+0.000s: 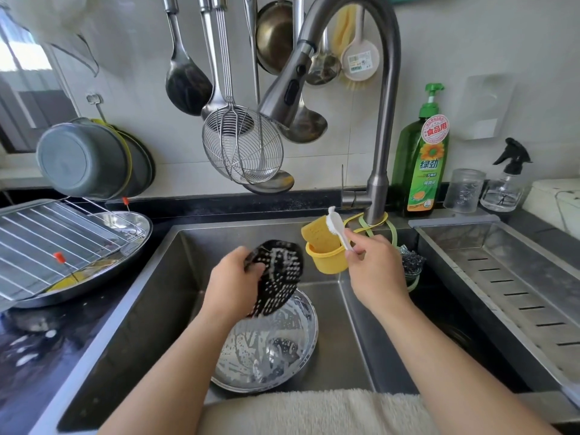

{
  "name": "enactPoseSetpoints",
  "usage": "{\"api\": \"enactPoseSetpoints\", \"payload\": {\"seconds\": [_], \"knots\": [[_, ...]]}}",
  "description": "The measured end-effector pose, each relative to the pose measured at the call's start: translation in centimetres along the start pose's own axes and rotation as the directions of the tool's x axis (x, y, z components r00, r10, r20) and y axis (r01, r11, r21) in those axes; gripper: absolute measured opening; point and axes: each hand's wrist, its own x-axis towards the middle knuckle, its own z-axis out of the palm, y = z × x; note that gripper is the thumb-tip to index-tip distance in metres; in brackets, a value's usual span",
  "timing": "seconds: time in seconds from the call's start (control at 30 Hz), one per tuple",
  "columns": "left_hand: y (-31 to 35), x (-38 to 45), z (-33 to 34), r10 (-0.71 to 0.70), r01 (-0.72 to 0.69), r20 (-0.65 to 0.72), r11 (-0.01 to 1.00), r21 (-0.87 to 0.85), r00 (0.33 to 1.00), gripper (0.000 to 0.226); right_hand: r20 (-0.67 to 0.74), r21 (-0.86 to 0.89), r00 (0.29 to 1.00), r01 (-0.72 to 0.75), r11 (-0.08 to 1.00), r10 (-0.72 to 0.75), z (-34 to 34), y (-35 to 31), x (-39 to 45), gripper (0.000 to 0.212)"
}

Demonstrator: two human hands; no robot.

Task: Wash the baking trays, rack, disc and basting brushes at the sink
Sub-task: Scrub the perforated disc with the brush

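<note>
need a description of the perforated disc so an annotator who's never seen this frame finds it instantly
Start at the steel sink under the curved faucet. Above the soapy round tray lying in the basin, the left hand holds a black disc tilted on edge. It is the only dark, hole-punched piece there, streaked with white suds; the right hand holds a white brush instead.

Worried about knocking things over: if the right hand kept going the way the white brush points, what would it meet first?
Probably the yellow sponge standing in the yellow cup: the right hand aims the white brush up and left, bristles almost at it. Depth is unclear.
</note>
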Motion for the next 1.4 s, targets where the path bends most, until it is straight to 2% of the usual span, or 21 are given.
{"api": "enactPoseSetpoints", "payload": {"seconds": [0.03, 0.07, 0.1, 0.17, 0.23, 0.37, 0.43, 0.47, 0.53, 0.63, 0.7, 0.83, 0.93, 1.03, 1.13, 1.27, 1.33, 1.4], "knots": [[-0.1, 0.0, -0.2, -0.147, 0.151, 0.039, 0.978, -0.145, 0.988, 0.013, 0.007, -0.003, 1.0, -0.002, 1.0, 0.002, 0.1, 0.0, 0.0, 0.046], [-0.3, 0.1, -0.4, -0.263, 0.279, 0.092, 0.913, -0.299, 0.96, 0.012, 0.019, -0.005, 1.0, 0.0, 1.0, 0.0, 0.2, 0.0, 0.0, 0.046], [-0.6, 0.1, -0.5, -0.341, 0.376, 0.16, 0.81, -0.449, 0.926, 0.012, 0.037, -0.005, 0.999, 0.005, 1.0, -0.005, 0.3, 0.0, 0.0, 0.046], [-0.7, 0.3, -0.4, -0.395, 0.497, 0.314, 0.557, -0.665, 0.863, 0.011, 0.08, -0.004, 0.997, 0.018, 1.0, -0.017, 0.7, -0.3, -0.2, 0.046], [-0.3, 0.4, -0.3, -0.38, 0.534, 0.401, 0.365, -0.763, 0.833, 0.01, 0.115, -0.002, 0.992, 0.045, 0.999, -0.045, 0.9, -0.7, -0.4, 0.046], [0.6, 0.3, -1.0, -0.37, 0.574, 0.524, 0.032, -0.818, 0.768, 0.019, 0.108, 0.001, 0.991, 0.08, 0.997, -0.08, 1.1, -1.0, -0.7, 0.047], [0.6, 0.4, -1.7, -0.317, 0.528, 0.529, -0.098, -0.844, 0.787, 0.024, 0.081, -0.001, 0.993, 0.085, 0.996, -0.084, 1.1, -0.9, -0.6, 0.047], [0.5, 0.4, -1.9, -0.28, 0.502, 0.516, -0.128, -0.856, 0.809, 0.029, 0.067, 0.001, 0.994, 0.087, 0.996, -0.087, 1.0, -0.9, -0.5, 0.048], [0.5, 0.1, -1.7, -0.255, 0.494, 0.496, -0.079, -0.866, 0.83, 0.035, 0.043, 0.02, 0.995, 0.09, 0.996, -0.091, 0.9, -1.0, -0.4, 0.048], [0.7, -0.6, -0.7, -0.31, 0.558, 0.502, 0.122, -0.821, 0.807, 0.027, 0.029, 0.045, 0.995, 0.095, 0.994, -0.097, 0.9, -1.2, -0.6, 0.047], [0.5, -0.6, -0.2, -0.325, 0.558, 0.483, 0.196, -0.807, 0.813, 0.026, 0.035, 0.039, 0.994, 0.102, 0.994, -0.103, 0.9, -1.2, -0.6, 0.047], [0.6, 0.0, -0.4, -0.289, 0.525, 0.463, 0.194, -0.828, 0.838, 0.025, 0.172, 0.041, 0.975, 0.138, 0.99, -0.143, 0.9, -1.6, -1.0, 0.049], [1.1, -0.8, -0.6, -0.221, 0.532, 0.487, 0.255, -0.808, 0.845, 0.028, 0.259, 0.039, 0.946, 0.192, 0.981, -0.195, 1.4, -2.4, -1.8, 0.051], [2.0, -1.6, -0.4, -0.124, 0.498, 0.486, 0.328, -0.803, 0.865, 0.044, 0.223, 0.004, 0.953, 0.209, 0.978, -0.205, 1.6, -2.4, -2.0, 0.053], [2.5, -1.8, -0.3, -0.103, 0.463, 0.456, 0.321, -0.826, 0.884, 0.041, 0.141, -0.126, 0.978, 0.174, 0.977, -0.156, 1.3, -2.2, -1.8, 0.05], [2.1, -1.7, -0.3, -0.109, 0.448, 0.437, 0.319, -0.835, 0.893, 0.038, 0.29, -0.046, 0.926, 0.268, 0.962, -0.244, 2.0, -3.5, -2.8, 0.048], [2.2, -1.7, -0.2, -0.108, 0.446, 0.436, 0.326, -0.833, 0.894, 0.038, 0.293, -0.041, 0.918, 0.29, 0.956, -0.266, 2.1, -3.4, -2.5, 0.048], [2.4, -1.9, -0.1, -0.107, 0.44, 0.43, 0.335, -0.833, 0.896, 0.037, 0.243, -0.081, 0.947, 0.234, 0.969, -0.209, 2.0, -2.7, -1.7, 0.048]]}}
